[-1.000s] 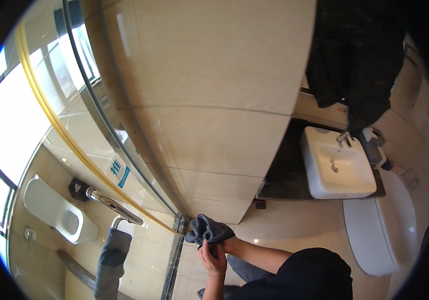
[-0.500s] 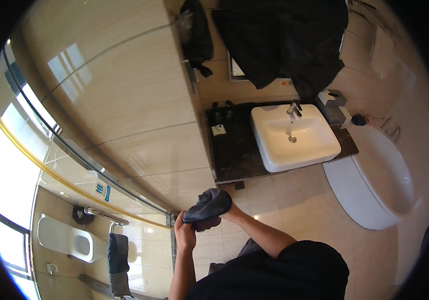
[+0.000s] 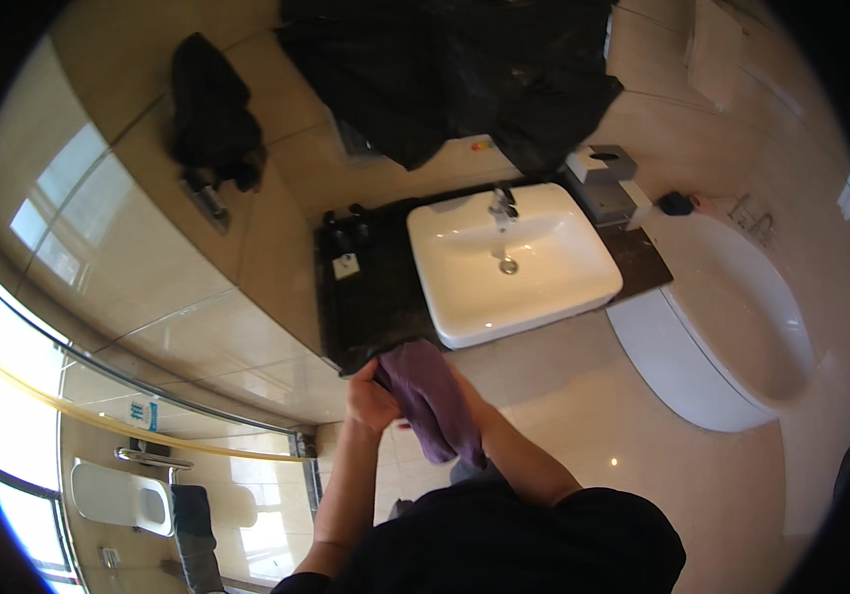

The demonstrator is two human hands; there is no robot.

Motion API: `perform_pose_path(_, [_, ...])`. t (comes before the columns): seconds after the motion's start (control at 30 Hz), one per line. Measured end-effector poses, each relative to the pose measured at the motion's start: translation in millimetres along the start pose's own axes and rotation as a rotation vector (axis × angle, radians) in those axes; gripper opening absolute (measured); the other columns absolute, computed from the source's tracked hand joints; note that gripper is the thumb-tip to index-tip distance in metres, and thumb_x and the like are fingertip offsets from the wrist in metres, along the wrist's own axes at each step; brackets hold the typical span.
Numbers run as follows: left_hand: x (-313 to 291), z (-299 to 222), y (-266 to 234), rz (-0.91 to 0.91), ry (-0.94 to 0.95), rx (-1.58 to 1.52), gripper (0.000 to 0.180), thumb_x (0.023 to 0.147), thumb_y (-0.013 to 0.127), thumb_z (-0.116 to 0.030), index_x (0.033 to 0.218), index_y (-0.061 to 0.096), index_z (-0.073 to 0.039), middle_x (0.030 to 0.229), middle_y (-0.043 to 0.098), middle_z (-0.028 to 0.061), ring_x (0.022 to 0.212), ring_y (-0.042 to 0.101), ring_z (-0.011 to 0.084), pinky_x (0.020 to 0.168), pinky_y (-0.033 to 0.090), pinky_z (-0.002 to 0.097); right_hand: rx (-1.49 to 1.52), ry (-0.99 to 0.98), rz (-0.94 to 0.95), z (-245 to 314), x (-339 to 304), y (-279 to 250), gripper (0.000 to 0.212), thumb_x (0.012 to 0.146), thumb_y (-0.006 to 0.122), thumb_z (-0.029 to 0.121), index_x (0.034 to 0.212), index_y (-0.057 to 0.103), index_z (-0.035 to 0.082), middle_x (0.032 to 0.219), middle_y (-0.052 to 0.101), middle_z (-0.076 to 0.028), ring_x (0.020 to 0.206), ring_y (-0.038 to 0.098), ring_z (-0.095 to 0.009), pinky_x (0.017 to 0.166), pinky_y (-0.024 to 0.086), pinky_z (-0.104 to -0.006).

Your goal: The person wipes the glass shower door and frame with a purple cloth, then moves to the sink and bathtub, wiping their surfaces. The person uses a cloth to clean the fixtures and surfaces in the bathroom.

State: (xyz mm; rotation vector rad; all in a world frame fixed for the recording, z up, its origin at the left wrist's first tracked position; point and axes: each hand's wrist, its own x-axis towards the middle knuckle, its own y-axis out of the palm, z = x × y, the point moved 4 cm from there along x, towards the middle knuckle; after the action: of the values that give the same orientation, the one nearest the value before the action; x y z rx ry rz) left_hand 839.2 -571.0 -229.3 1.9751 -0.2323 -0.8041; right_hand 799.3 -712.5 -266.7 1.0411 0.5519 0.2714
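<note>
A folded purple cloth (image 3: 432,401) is held up in front of my body, just short of the counter's front edge. My left hand (image 3: 373,401) is closed on its left upper edge, thumb toward the top. Dark grey fabric shows next to that hand, by the counter edge; whether it belongs to the purple cloth I cannot tell. From the right, my right hand (image 3: 463,392) reaches behind the cloth and holds it, with most of its fingers hidden by the fabric.
Ahead is a black counter (image 3: 375,307) with a white washbasin (image 3: 544,287), dark bottles and a tissue box (image 3: 601,163). A white bathtub (image 3: 687,356) stands right. Dark cloths hang on the walls. At left are a glass partition, a toilet (image 3: 118,492) and a grey towel (image 3: 195,535) on a rail.
My view has turned left, and the basin sits further left and nearer my hands. The cloth has been turned: its purple side now faces up where dark grey faced up before.
</note>
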Motion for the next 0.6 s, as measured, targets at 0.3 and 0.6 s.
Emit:
perform_pose_path(0.3, [61, -9, 39, -0.012, 0.191, 0.498, 0.027, 0.100, 0.060, -0.020, 0.109, 0.065, 0.005, 0.103, 0.070, 0.0134, 0.091, 0.068, 0.0221, 0.083, 0.055, 0.0349, -0.120, -0.357, -0.173, 175, -71, -74, 0.030, 0.093, 0.066, 0.024, 0.116, 0.065, 0.004, 0.102, 0.070, -0.010, 0.090, 0.068, -0.018, 0.076, 0.057, -0.0354])
perform_pose_path(0.6, [125, 5, 158, 0.328, -0.038, 0.418, 0.038, 0.104, 0.050, -0.028, 0.122, 0.058, 0.005, 0.117, 0.067, 0.0153, 0.106, 0.066, 0.0253, 0.096, 0.051, 0.0388, 0.022, -0.708, 0.078, 297, -157, -87, 0.062, 0.101, 0.050, 0.049, 0.132, 0.054, -0.004, 0.128, 0.063, -0.017, 0.118, 0.061, -0.026, 0.103, 0.048, -0.0436])
